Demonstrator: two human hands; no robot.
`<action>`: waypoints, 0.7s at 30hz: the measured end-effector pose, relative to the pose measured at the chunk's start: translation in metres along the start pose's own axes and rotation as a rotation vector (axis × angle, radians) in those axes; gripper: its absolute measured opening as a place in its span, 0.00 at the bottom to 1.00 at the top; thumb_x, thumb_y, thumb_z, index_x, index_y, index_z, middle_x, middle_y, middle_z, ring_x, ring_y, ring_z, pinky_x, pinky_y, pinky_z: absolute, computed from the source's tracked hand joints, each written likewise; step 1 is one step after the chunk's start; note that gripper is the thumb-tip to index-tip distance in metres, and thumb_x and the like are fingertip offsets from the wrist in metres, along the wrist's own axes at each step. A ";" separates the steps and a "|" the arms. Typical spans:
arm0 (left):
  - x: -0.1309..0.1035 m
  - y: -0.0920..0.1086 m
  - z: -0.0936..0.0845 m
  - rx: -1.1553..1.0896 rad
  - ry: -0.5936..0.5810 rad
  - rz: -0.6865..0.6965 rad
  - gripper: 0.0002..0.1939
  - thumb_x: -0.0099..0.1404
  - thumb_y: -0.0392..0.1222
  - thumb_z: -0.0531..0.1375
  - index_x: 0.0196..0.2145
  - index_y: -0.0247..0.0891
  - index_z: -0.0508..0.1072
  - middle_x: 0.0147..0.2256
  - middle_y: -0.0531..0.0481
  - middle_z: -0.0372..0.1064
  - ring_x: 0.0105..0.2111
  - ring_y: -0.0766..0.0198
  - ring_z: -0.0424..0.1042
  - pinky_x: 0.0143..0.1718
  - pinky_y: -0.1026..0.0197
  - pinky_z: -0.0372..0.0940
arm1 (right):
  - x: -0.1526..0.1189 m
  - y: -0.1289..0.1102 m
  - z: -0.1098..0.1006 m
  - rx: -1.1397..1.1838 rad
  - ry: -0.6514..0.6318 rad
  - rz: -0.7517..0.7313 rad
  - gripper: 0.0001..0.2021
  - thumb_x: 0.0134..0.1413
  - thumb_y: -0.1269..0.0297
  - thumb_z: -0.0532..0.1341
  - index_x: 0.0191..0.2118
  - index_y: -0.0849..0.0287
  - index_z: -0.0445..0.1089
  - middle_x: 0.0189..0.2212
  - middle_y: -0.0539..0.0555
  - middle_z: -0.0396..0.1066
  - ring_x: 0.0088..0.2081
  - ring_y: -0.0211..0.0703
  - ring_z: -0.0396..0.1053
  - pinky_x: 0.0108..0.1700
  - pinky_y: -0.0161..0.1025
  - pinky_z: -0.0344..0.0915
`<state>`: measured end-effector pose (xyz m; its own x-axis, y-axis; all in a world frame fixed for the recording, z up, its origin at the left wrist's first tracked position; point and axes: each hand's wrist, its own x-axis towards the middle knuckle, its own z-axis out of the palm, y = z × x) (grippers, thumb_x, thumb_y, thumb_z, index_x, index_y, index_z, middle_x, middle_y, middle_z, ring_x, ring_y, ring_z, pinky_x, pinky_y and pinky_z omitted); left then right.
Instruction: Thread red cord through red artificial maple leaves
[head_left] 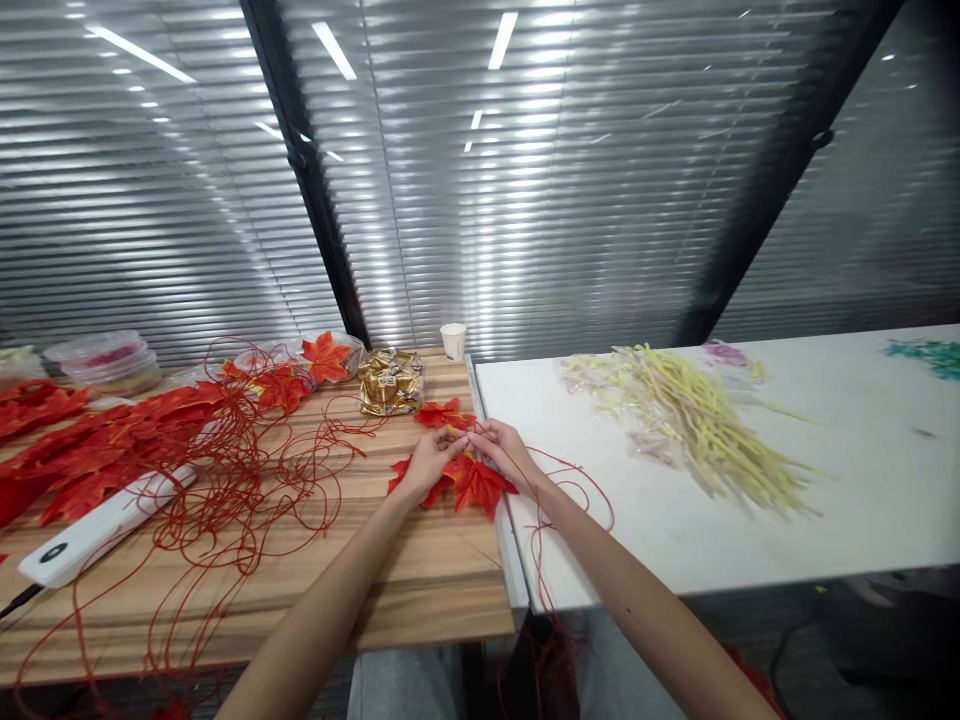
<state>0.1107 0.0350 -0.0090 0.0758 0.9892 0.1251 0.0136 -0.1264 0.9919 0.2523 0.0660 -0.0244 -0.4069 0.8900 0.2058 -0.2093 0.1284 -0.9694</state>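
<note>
My left hand (427, 462) and my right hand (508, 448) meet where the wooden table joins the white one, fingertips pinched close together. Between the left fingertips is the yellowish stem of an artificial maple leaf. A thin red cord (576, 468) runs from my right fingers, loops over the white table and hangs off its front edge. Below the hands spreads a red maple leaf (480, 484), and another red leaf (444, 412) lies just beyond them. The fingers partly hide where cord and stem come together.
A tangle of red cord (240, 470), red leaves (157, 420) and a white elongated device (105, 525) lie on the left. Behind stand a gold packet (390, 382), a paper cup (454, 342) and plastic containers (105, 360). Yellow strips (697, 430) cover part of the white table.
</note>
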 end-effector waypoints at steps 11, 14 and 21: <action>-0.001 0.003 0.000 0.033 -0.030 0.013 0.17 0.50 0.49 0.63 0.29 0.32 0.70 0.28 0.47 0.71 0.29 0.63 0.70 0.34 0.61 0.63 | -0.002 -0.005 0.000 0.027 -0.001 -0.018 0.12 0.43 0.57 0.63 0.25 0.60 0.63 0.20 0.47 0.66 0.21 0.32 0.61 0.24 0.31 0.57; -0.002 0.005 0.002 0.023 -0.032 0.010 0.17 0.49 0.50 0.63 0.29 0.32 0.70 0.28 0.48 0.72 0.30 0.62 0.70 0.37 0.60 0.63 | -0.002 -0.006 0.000 0.036 -0.002 -0.028 0.12 0.43 0.57 0.63 0.24 0.60 0.63 0.20 0.47 0.66 0.21 0.31 0.61 0.24 0.31 0.56; -0.004 0.011 0.003 0.015 -0.049 -0.014 0.18 0.50 0.51 0.62 0.30 0.31 0.70 0.29 0.46 0.72 0.32 0.59 0.71 0.39 0.58 0.63 | -0.002 -0.005 -0.001 0.040 -0.005 -0.049 0.12 0.44 0.58 0.63 0.25 0.61 0.64 0.19 0.47 0.66 0.20 0.31 0.60 0.24 0.31 0.56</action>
<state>0.1140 0.0292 0.0010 0.1245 0.9861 0.1096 0.0295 -0.1141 0.9930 0.2551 0.0642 -0.0202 -0.3994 0.8810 0.2537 -0.2644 0.1543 -0.9520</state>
